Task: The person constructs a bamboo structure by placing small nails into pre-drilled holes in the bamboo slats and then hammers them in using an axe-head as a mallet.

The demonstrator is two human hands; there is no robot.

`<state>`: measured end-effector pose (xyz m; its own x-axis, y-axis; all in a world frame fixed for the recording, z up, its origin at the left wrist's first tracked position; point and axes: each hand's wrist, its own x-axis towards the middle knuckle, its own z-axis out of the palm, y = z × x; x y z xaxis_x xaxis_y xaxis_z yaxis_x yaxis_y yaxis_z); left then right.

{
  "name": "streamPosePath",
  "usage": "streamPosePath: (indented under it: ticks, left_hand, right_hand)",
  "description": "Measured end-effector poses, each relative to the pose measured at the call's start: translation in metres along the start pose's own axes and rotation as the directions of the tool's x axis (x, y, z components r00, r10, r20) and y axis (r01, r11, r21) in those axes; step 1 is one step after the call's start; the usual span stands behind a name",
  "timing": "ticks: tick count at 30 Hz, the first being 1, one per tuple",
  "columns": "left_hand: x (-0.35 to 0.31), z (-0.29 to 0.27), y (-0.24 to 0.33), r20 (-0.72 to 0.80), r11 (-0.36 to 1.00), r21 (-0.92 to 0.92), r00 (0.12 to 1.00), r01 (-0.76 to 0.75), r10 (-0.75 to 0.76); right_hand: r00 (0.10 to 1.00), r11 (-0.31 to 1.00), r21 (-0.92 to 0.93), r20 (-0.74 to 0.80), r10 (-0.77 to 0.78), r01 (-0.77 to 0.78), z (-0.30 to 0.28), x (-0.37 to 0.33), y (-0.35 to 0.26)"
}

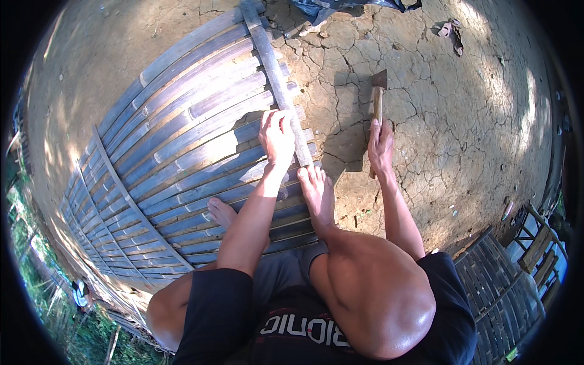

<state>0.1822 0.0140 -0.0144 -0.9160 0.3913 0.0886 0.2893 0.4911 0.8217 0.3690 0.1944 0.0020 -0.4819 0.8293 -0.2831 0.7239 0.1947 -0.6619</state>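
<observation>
A panel of grey bamboo slats (201, 141) lies on the ground, with a long flat crosspiece (267, 58) across the slat ends on its right side. My left hand (277, 139) is closed, fingertips pinched together, at the crosspiece's left edge; whatever is between them, if anything, is too small to make out. My right hand (381, 146) grips the wooden handle of a hatchet (378, 100) over the bare earth right of the panel. Its dark metal head points away from me.
My right foot (316, 190) presses by the crosspiece's near end; my left foot (222, 212) rests on the slats. More thin crosspieces (131, 201) span the panel at left. Cracked earth (444, 140) lies to the right. Dark plastic (331, 7) lies at the far edge, another slatted panel (496, 286) at lower right.
</observation>
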Motion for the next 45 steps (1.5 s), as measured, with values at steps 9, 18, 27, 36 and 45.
streamPosePath:
  ticks: [9,18,27,36,45]
  left_hand:
    - [-0.002,0.004,-0.002,-0.005,0.998,-0.043,0.998,0.056,-0.056]
    - [-0.003,0.006,-0.001,-0.063,0.999,-0.019,0.998,-0.029,0.028]
    - [-0.006,0.007,0.004,-0.073,0.999,0.049,0.997,-0.001,0.005]
    - [-0.011,0.009,0.001,-0.109,0.994,-0.086,0.991,0.071,-0.080]
    - [-0.004,0.008,-0.004,-0.093,0.994,-0.089,0.993,0.066,-0.074]
  right_hand:
    - [0.976,0.995,-0.015,0.196,0.095,-0.094,-0.020,-0.028,-0.047]
    - [0.887,0.991,-0.016,0.448,-0.110,0.132,-0.010,-0.057,-0.077]
    - [0.858,0.953,0.068,0.419,-0.296,0.295,-0.003,-0.057,-0.078]
    - [0.840,0.972,0.052,0.494,-0.224,0.229,-0.001,-0.055,-0.080]
    - [0.845,0.976,0.017,0.496,-0.198,0.219,-0.001,-0.059,-0.082]
